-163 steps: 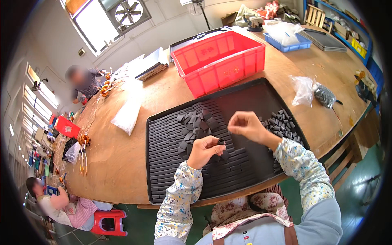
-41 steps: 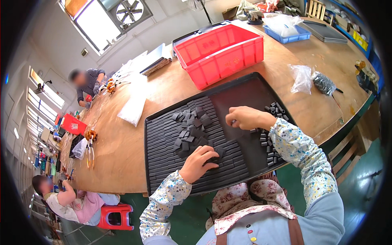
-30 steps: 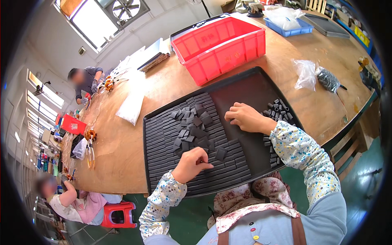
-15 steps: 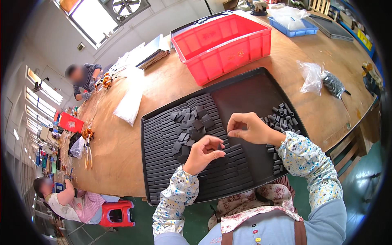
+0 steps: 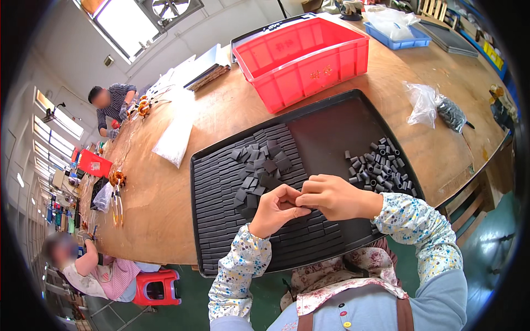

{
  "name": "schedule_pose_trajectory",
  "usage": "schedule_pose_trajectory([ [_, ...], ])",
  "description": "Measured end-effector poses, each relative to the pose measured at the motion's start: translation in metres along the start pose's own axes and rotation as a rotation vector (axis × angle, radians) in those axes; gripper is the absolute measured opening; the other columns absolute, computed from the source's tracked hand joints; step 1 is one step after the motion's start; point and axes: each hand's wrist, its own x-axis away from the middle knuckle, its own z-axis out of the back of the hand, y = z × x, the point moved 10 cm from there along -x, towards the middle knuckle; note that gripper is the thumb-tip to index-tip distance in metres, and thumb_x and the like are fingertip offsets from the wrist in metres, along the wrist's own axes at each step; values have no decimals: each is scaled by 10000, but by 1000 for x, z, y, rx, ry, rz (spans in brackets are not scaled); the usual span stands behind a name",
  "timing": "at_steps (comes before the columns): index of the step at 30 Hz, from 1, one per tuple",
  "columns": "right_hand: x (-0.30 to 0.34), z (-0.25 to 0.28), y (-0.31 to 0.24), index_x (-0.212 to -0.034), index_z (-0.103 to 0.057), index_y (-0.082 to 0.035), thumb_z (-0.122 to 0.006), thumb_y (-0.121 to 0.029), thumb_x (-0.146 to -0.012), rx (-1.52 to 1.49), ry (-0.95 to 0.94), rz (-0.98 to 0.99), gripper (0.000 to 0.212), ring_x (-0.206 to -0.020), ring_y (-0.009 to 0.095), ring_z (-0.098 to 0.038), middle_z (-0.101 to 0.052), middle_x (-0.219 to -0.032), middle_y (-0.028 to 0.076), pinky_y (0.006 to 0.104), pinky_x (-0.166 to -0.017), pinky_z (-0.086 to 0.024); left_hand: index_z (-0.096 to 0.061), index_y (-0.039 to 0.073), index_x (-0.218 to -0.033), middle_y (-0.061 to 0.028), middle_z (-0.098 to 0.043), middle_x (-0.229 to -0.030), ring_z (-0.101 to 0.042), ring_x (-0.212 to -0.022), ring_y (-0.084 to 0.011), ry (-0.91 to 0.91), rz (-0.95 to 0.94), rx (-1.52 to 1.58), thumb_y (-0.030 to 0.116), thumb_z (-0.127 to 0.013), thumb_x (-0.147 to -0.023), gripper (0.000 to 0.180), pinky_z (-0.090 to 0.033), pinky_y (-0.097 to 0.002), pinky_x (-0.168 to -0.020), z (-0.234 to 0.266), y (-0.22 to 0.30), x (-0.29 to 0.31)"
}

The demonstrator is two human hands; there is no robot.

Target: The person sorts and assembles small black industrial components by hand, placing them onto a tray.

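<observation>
Both hands meet over the middle of a large black tray (image 5: pixel 320 129). The fingers of my left hand (image 5: pixel 275 209) are closed in a pinch; a small black flat piece shows there in the earlier frame, but is now mostly hidden. Against it, my right hand (image 5: pixel 337 197) has its thumb and fingertips pressed together, and what they hold cannot be seen. Rows of flat black strips (image 5: pixel 221 220) fill the tray's left part beneath the hands. On those rows lies a loose heap of black square pieces (image 5: pixel 256 165). Short black tubes (image 5: pixel 381 165) are scattered at the tray's right.
A red bin (image 5: pixel 309 74) stands behind the tray. Farther right are a clear plastic bag (image 5: pixel 422 105), a bag of dark parts (image 5: pixel 451 115) and a blue tray (image 5: pixel 406 42). A white sheet (image 5: pixel 174 140) lies left. Two people (image 5: pixel 113 105) work along the table's left side.
My right hand has moved left and down from beside the tubes to meet my left hand at the fingertips. The left hand has barely moved. More of the tubes is now uncovered.
</observation>
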Motion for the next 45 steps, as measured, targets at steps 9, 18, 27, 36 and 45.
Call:
schedule_pose_trajectory([
  [9,1,8,19,-893,-563,-36,-671,42,-751,-362,52,-219,195,-833,229,-611,-589,-869,66,338,-740,-506,-564,-28,-993,-79,-665,-915,-665,-826,-126,-32,49,-34,-45,-716,-824,227,-564,-266,-788,-7,-4,3],
  [18,14,-15,49,-951,-592,-9,-657,-12,-898,-1190,147,-492,84,-881,85,-601,-639,-924,24,258,-813,-504,-559,-5,-932,-73,-661,-884,-671,-788,-130,-40,74,56,-49,-720,-818,202,-572,-257,-724,0,-9,8],
  [27,0,13,24,-918,-653,-25,-710,62,-770,-485,135,-237,181,-854,197,-665,-659,-949,74,295,-742,-544,-588,-18,-949,-69,-664,-892,-674,-768,-131,-40,90,143,0,-717,-842,169,-572,-248,-698,2,-9,8],
  [36,26,19,72,-843,-675,11,-693,72,-754,-650,341,-598,109,-796,224,-682,-690,-887,119,289,-710,-541,-636,-7,-954,-37,-660,-789,-629,-633,-89,101,143,-58,120,-766,-834,218,-535,-228,-579,12,2,10],
  [45,36,-1,80,-859,-676,-43,-662,-142,-804,-95,-100,-636,115,-800,335,-649,-667,-818,143,418,-737,-508,-683,51,-953,-38,-610,-854,-562,-555,-84,6,-246,-756,159,-866,-675,351,-497,-228,-514,-12,25,12],
])
